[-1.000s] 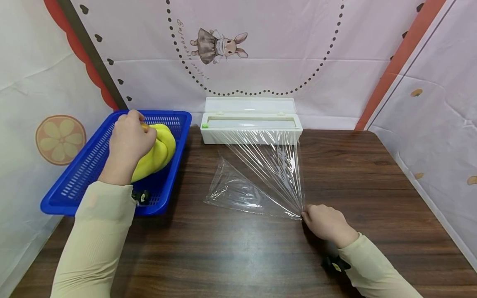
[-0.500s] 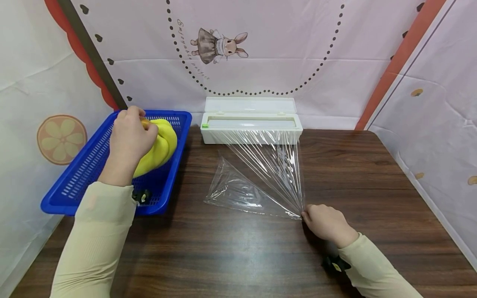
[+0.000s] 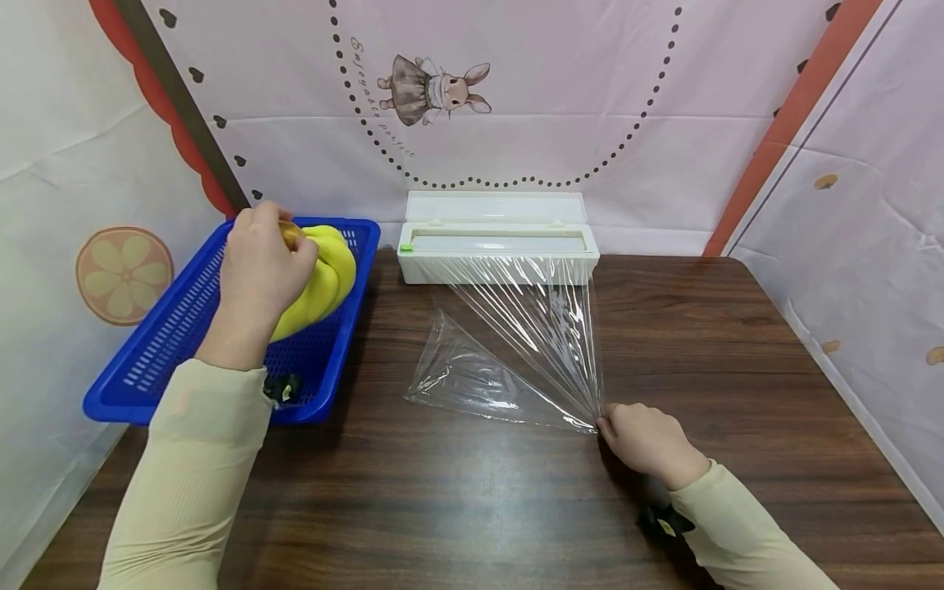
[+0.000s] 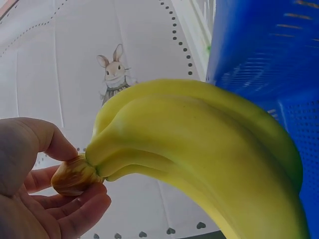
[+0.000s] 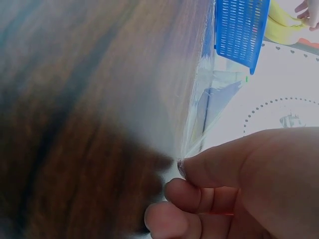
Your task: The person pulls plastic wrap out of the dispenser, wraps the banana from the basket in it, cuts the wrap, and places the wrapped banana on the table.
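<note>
My left hand (image 3: 261, 258) grips a bunch of yellow bananas (image 3: 324, 279) by its brown stem (image 4: 75, 175), over the blue basket (image 3: 341, 348). In the left wrist view, thumb and fingers close around that stem while the bananas (image 4: 199, 132) hang away from the palm. On the right, my right hand (image 3: 649, 442) pinches the corner of a sheet of clear cling film (image 3: 487, 373). Gathered into creases, the film runs back to a white dispenser box (image 3: 497, 269) with its lid raised. The right wrist view shows the thumb (image 5: 214, 164) pressing the film's end against a finger.
The dark wooden table (image 3: 457, 508) stretches in front of both arms. Behind the dispenser hangs a pale printed cloth (image 3: 560, 98), and more cloth lines both sides. A black strap device (image 3: 664, 520) sits at the right wrist.
My left hand has lifted the bananas slightly higher and a little to the right above the basket. The right hand and the film stay in place.
</note>
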Action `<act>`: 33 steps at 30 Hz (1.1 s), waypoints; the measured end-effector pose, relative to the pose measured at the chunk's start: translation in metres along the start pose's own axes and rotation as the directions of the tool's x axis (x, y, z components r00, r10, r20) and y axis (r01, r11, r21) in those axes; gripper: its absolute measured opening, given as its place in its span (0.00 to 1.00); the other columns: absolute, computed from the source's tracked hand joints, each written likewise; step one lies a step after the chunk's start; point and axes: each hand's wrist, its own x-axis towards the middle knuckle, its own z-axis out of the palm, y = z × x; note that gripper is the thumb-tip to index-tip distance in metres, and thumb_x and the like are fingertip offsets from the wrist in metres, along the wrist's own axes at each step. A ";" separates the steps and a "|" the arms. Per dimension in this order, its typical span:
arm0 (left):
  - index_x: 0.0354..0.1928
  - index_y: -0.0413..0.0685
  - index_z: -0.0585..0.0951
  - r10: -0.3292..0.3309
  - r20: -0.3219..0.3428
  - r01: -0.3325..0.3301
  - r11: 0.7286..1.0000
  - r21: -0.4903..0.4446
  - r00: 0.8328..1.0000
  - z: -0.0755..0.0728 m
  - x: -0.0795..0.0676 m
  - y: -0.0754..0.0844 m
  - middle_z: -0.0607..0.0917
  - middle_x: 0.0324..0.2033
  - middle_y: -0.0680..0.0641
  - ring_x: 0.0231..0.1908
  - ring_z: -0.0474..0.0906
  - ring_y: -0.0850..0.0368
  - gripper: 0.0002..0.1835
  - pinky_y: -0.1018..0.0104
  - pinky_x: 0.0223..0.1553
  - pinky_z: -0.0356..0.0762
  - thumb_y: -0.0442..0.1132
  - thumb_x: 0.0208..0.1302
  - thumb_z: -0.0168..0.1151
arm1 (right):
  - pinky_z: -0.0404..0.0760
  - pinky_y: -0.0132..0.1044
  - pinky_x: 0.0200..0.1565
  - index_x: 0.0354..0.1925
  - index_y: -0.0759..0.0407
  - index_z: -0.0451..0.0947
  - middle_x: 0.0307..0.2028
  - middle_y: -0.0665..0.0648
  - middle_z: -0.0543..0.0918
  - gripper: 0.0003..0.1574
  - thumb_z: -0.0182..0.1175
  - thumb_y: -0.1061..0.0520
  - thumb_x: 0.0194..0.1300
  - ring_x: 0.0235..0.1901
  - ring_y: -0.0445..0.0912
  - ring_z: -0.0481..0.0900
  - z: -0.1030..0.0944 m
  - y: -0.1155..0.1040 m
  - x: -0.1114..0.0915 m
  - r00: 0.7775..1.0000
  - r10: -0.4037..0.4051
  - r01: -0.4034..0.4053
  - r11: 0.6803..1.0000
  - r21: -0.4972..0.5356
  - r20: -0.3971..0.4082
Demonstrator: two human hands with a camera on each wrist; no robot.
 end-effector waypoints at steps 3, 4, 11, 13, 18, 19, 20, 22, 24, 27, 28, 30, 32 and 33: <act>0.56 0.35 0.71 0.010 -0.015 -0.011 1.000 -0.007 1.000 -0.001 -0.002 0.003 0.73 0.51 0.32 0.49 0.69 0.36 0.22 0.40 0.52 0.70 0.40 0.63 0.48 | 0.71 0.47 0.20 0.22 0.53 0.70 0.24 0.58 0.81 0.15 0.52 0.54 0.67 0.23 0.54 0.80 0.000 0.000 0.000 1.000 -0.002 0.002 1.000 -0.002 -0.004; 0.55 0.35 0.71 0.014 -0.021 -0.014 1.000 -0.009 1.000 -0.001 -0.002 0.004 0.73 0.51 0.32 0.49 0.69 0.36 0.21 0.40 0.52 0.70 0.40 0.63 0.48 | 0.71 0.47 0.20 0.22 0.53 0.69 0.24 0.58 0.81 0.15 0.52 0.54 0.67 0.23 0.54 0.80 0.000 -0.001 0.000 1.000 -0.002 0.002 1.000 -0.003 -0.006; 0.54 0.35 0.71 0.040 -0.045 -0.041 0.999 -0.010 0.998 -0.003 -0.005 0.010 0.74 0.51 0.32 0.49 0.70 0.36 0.20 0.41 0.51 0.71 0.40 0.64 0.49 | 0.70 0.47 0.20 0.21 0.53 0.68 0.22 0.58 0.80 0.16 0.52 0.54 0.67 0.22 0.53 0.79 -0.002 -0.001 -0.001 1.000 -0.007 0.007 1.000 -0.002 -0.012; 0.54 0.36 0.71 0.044 -0.047 -0.044 0.999 -0.012 0.998 -0.004 -0.006 0.012 0.74 0.51 0.32 0.48 0.70 0.37 0.20 0.41 0.51 0.72 0.40 0.65 0.49 | 0.70 0.47 0.20 0.21 0.53 0.68 0.22 0.58 0.80 0.16 0.52 0.54 0.67 0.21 0.53 0.79 -0.002 -0.001 -0.001 1.000 -0.006 0.006 1.000 0.000 -0.012; 0.55 0.36 0.72 0.050 -0.056 -0.051 0.999 -0.013 0.997 -0.004 -0.007 0.016 0.74 0.50 0.33 0.48 0.71 0.37 0.20 0.42 0.52 0.72 0.40 0.65 0.50 | 0.69 0.45 0.20 0.21 0.53 0.68 0.21 0.57 0.79 0.16 0.52 0.54 0.67 0.21 0.51 0.78 -0.001 -0.001 -0.001 1.000 -0.003 0.003 1.000 0.002 -0.006; 0.55 0.36 0.72 0.053 -0.059 -0.054 0.998 -0.014 0.997 -0.004 -0.007 0.016 0.74 0.50 0.33 0.48 0.71 0.38 0.20 0.42 0.52 0.73 0.40 0.65 0.50 | 0.69 0.45 0.20 0.21 0.53 0.69 0.21 0.57 0.79 0.16 0.52 0.54 0.67 0.21 0.51 0.78 -0.001 -0.001 -0.001 1.000 -0.003 0.003 1.000 0.002 -0.004; 0.55 0.36 0.72 0.056 -0.062 -0.057 0.998 -0.014 0.996 -0.004 -0.008 0.017 0.74 0.50 0.33 0.48 0.71 0.38 0.20 0.42 0.52 0.73 0.40 0.65 0.50 | 0.69 0.45 0.20 0.21 0.53 0.69 0.21 0.57 0.79 0.16 0.52 0.54 0.67 0.21 0.51 0.78 -0.001 -0.001 -0.001 1.000 -0.002 0.002 1.000 0.003 -0.002; 0.55 0.36 0.72 0.064 -0.071 -0.065 0.998 -0.014 0.995 -0.004 -0.008 0.018 0.74 0.51 0.33 0.48 0.71 0.38 0.20 0.42 0.52 0.73 0.40 0.65 0.50 | 0.69 0.45 0.20 0.21 0.53 0.69 0.21 0.56 0.79 0.16 0.52 0.54 0.67 0.21 0.50 0.78 0.000 -0.001 -0.001 1.000 0.000 0.000 1.000 0.001 0.000; 0.55 0.36 0.73 0.072 -0.080 -0.073 0.997 -0.015 0.994 -0.004 -0.008 0.019 0.74 0.51 0.33 0.48 0.71 0.38 0.20 0.42 0.52 0.73 0.40 0.65 0.50 | 0.69 0.44 0.20 0.21 0.53 0.68 0.21 0.56 0.79 0.16 0.52 0.54 0.67 0.21 0.50 0.77 0.000 0.000 0.000 1.000 0.002 -0.002 1.000 0.001 0.003; 0.54 0.35 0.73 0.085 -0.095 -0.087 0.996 -0.022 0.992 -0.004 -0.009 0.021 0.75 0.51 0.33 0.48 0.72 0.38 0.20 0.42 0.51 0.73 0.40 0.65 0.50 | 0.69 0.44 0.20 0.21 0.53 0.68 0.21 0.56 0.79 0.17 0.52 0.54 0.67 0.20 0.49 0.77 0.000 -0.001 0.000 1.000 0.006 -0.006 1.000 0.001 0.008; 0.54 0.35 0.73 0.090 -0.101 -0.093 0.995 -0.024 0.991 -0.004 -0.009 0.021 0.75 0.51 0.33 0.48 0.72 0.38 0.19 0.42 0.51 0.73 0.39 0.65 0.50 | 0.69 0.45 0.20 0.21 0.53 0.69 0.21 0.56 0.79 0.16 0.52 0.54 0.67 0.20 0.50 0.77 0.000 -0.001 0.000 1.000 0.007 -0.007 1.000 0.002 0.009; 0.54 0.35 0.74 0.095 -0.107 -0.098 0.995 -0.030 0.990 -0.004 -0.009 0.022 0.75 0.52 0.33 0.48 0.72 0.38 0.19 0.42 0.51 0.73 0.39 0.64 0.50 | 0.69 0.45 0.20 0.21 0.53 0.69 0.22 0.57 0.80 0.16 0.52 0.53 0.67 0.21 0.50 0.78 0.000 -0.001 0.000 1.000 0.009 -0.009 1.000 0.003 0.011; 0.53 0.35 0.74 0.102 -0.116 -0.107 0.994 -0.033 0.988 -0.004 -0.010 0.023 0.75 0.52 0.33 0.48 0.72 0.37 0.19 0.42 0.50 0.73 0.39 0.64 0.50 | 0.70 0.46 0.20 0.22 0.53 0.69 0.23 0.57 0.81 0.16 0.52 0.53 0.67 0.22 0.52 0.79 0.000 -0.001 0.000 1.000 0.011 -0.011 1.000 0.002 0.009; 0.53 0.35 0.74 0.106 -0.119 -0.111 0.993 -0.033 0.987 -0.004 -0.010 0.023 0.75 0.52 0.33 0.48 0.72 0.37 0.19 0.42 0.50 0.73 0.39 0.64 0.50 | 0.71 0.47 0.20 0.22 0.53 0.69 0.23 0.58 0.81 0.16 0.52 0.53 0.67 0.22 0.52 0.79 0.000 -0.001 0.000 1.000 0.012 -0.012 1.000 0.001 0.008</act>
